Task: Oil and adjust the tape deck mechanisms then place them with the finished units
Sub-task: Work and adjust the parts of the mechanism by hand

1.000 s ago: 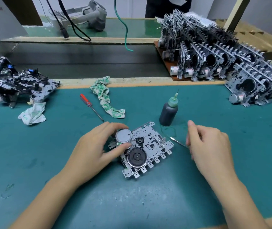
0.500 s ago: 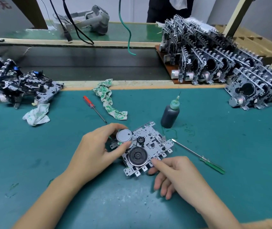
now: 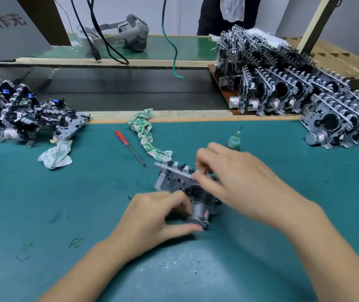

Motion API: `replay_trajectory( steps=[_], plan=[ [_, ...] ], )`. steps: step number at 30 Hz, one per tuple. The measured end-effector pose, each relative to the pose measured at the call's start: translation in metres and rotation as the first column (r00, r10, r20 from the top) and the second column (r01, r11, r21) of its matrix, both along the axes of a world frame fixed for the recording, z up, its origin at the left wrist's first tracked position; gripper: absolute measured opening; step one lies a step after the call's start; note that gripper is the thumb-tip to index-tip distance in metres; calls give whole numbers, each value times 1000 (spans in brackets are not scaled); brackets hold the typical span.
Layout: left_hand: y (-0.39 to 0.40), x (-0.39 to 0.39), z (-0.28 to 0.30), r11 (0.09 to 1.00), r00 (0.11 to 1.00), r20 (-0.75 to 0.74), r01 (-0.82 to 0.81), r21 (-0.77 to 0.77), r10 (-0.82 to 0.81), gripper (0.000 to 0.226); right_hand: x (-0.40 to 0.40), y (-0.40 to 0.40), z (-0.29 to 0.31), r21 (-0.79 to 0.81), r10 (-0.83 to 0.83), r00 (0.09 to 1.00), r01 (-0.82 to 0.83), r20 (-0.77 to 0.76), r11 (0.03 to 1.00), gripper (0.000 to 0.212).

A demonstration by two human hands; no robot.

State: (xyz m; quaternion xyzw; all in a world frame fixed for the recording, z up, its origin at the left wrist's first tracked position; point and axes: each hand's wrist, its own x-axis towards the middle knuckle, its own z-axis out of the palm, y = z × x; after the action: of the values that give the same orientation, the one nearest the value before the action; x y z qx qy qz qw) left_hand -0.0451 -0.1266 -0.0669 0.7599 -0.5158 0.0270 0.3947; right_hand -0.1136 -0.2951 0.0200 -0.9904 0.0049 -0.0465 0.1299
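You hold the tape deck mechanism [image 3: 180, 182] tilted up off the green mat [image 3: 87, 203], left hand [image 3: 152, 216] pinching its motor end and right hand [image 3: 228, 177] gripping its top edge, likely mid-handling between oiling and adjusting; next, seemingly, carry it to the finished units [image 3: 335, 118] at your right.

— Where are your hands?

— Both are out in front of me, bare forearms reaching in from the bottom edge. My left hand [image 3: 156, 214] sits lower and nearer, thumb and fingers curled round the motor end of the tape deck mechanism [image 3: 180, 182].

— And the other?

— My right hand [image 3: 237, 179] comes in from the right, above the left, palm down, its fingertips pinching the mechanism's upper edge. Both hands look slightly blurred.
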Motion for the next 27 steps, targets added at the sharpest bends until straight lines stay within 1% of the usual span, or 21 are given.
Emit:
replay_trajectory(
  steps=[1, 2, 3, 5, 8, 10, 12, 14, 16, 18, 20, 27],
  plan=[
    [0, -1, 2, 998, 985, 171, -7, -57, 17, 27, 3, 0, 3, -31, 66, 997, -67, -33, 997, 17],
    [1, -1, 3, 991, 953, 296, -18, -130, 56, 28, 4, -1, 4, -20, 107, 993, -108, -42, 994, 18],
    [2, -3, 5, 980, 919, 383, -23, -199, 99, 25, 4, -2, 3, 19, 123, 992, -123, -23, 992, 20],
    [5, -7, 7, 953, 856, 487, -19, -302, 171, 17, 1, -7, -3, 108, 92, 995, -96, 40, 990, 31],
    [5, -10, 11, 931, 807, 536, -46, -362, 248, 16, -6, -15, -20, 203, 18, 998, -30, 63, 979, 49],
    [-1, -3, 19, 931, 811, 502, -137, -339, 302, 24, -9, -15, -33, 340, -16, 999, 1, 41, 940, 49],
    [-9, 9, 31, 954, 863, 422, -201, -223, 280, 35, -13, -12, -43, 461, -49, 997, 19, 54, 887, 41],
    [-13, 17, 37, 977, 913, 354, -171, -126, 205, 35, -16, -10, -50, 503, -82, 991, 19, 103, 864, 35],
    [-13, 19, 36, 987, 944, 298, -109, -117, 140, 28, -19, -8, -53, 576, -108, 984, 5, 145, 818, 32],
    [-13, 15, 34, 989, 981, 181, -44, -144, 71, 22, -20, -7, -54, 642, -119, 980, -10, 157, 767, 31],
    [-13, 13, 33, 986, 996, 84, 0, -164, 14, 20, -20, -6, -56, 659, -134, 981, 8, 142, 752, 31],
    [-15, 11, 33, 988, 998, 15, -52, -145, 55, 23, -17, -7, -57, 666, -183, 975, 57, 122, 744, 39]
  ],
)
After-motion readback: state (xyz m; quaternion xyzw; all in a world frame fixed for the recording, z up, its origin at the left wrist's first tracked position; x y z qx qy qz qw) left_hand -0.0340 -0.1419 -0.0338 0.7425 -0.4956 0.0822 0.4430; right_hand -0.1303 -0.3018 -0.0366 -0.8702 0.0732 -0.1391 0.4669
